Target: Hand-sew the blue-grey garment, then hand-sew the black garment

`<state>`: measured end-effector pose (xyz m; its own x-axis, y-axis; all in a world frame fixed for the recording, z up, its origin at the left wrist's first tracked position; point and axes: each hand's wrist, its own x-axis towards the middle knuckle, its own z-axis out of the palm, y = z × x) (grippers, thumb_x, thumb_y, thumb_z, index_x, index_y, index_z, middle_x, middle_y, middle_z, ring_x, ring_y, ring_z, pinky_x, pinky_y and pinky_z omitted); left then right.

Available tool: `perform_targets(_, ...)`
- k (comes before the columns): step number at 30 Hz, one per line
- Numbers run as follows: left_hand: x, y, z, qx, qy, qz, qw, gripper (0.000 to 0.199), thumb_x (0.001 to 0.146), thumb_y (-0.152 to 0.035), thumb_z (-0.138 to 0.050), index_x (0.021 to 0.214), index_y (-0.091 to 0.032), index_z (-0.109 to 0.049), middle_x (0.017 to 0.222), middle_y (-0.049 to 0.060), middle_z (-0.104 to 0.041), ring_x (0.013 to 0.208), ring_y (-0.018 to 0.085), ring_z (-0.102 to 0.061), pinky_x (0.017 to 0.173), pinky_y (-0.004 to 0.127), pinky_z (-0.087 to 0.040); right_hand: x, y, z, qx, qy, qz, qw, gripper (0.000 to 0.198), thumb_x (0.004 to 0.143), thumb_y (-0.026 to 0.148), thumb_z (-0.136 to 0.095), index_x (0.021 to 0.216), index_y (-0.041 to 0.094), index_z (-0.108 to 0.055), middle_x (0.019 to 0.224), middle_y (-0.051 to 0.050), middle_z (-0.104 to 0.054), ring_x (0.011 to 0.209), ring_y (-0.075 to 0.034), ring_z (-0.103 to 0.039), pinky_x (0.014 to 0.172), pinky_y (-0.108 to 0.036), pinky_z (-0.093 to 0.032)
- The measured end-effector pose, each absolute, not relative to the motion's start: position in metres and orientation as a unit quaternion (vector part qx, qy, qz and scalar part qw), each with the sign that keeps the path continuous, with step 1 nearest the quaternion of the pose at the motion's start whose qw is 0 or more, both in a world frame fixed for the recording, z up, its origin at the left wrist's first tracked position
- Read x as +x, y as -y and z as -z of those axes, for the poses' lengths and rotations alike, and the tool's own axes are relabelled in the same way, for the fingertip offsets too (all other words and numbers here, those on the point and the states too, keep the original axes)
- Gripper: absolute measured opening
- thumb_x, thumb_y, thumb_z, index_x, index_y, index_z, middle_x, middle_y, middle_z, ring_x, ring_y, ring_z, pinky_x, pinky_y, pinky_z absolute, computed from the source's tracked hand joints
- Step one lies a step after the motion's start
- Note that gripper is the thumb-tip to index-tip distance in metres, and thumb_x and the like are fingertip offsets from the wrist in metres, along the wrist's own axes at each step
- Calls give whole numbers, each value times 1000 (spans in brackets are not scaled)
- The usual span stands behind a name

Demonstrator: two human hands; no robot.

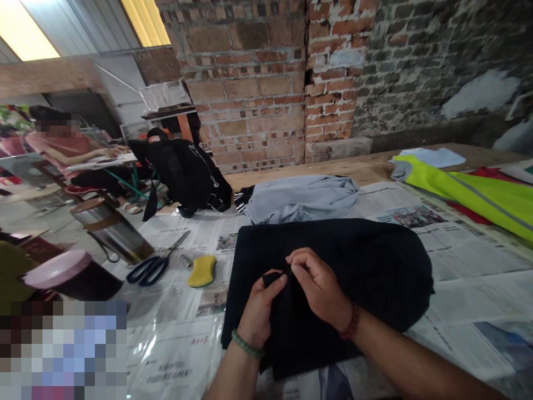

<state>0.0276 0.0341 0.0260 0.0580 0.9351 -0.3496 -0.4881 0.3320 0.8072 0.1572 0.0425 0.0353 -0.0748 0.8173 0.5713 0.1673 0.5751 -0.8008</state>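
Since the head view is the only one, it all comes from there. Dark cloth [375, 278] lies on the bench [368, 168] right in front of the wearer, spread over newspaper [453, 305]; paper is probably there to keep the fabric off bare wood.

Left hand [262, 305]: thumb pressed over a raised fold of that cloth, fingers curled under, so pinched on it. Likely steadies the fold for the other side. Right hand [316, 286]: fingertips drawn together right by the left thumb, at the same fold. Can't tell if they pinch fabric or something finer like thread; too small to see. Hands sit close, forearms over the near part of the bench; looks like fine fingertip work, with the bench bearing the fabric's weight.

Scissors [144, 269], yellow sponge [202, 271] and a small metal piece [184, 261] sit left of the cloth, beside each other: off the fabric, yet near the left hand, presumably for easy reach. Steel flask [120, 233] and pink-lidded container [89, 283] stand further left, likely to keep clear of the fabric. Grey garment [300, 197], black backpack [179, 172] and hi-vis garment [470, 191] lie toward the far side, leaving working room up front.
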Motion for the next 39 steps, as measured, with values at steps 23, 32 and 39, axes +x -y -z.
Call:
perform_targets(23, 19, -36, -28, 185, -447, -545, 685, 20, 54, -10, -66, 72, -15, -63, 55, -3, -63, 51, 11, -58, 52, 20, -45, 179, -84, -105, -235, 448, -635, 584, 8, 85, 28, -45, 84, 21, -41, 66, 5, -58, 45, -9, -56, 36, -18, -39)
perform_targets(32, 17, -35, -31, 195, -455, -551, 672, 16, 52, -11, -70, 64, -15, -61, 53, -3, -63, 47, 11, -57, 49, 21, -44, 199, -105, -133, -257, 380, -681, 570, 10, 84, 11, -43, 81, 17, -50, 66, 4, -57, 58, -8, -60, 54, -19, -50)
perform_targets(39, 13, -33, -34, 250, -427, -581, 646, 13, 55, -14, -71, 66, -15, -64, 60, -2, -66, 54, 11, -59, 57, 21, -46, 193, -79, -105, -272, 466, -658, 525, 12, 83, 32, -47, 90, 22, -46, 53, 9, -49, 31, -4, -41, 34, -16, -35)
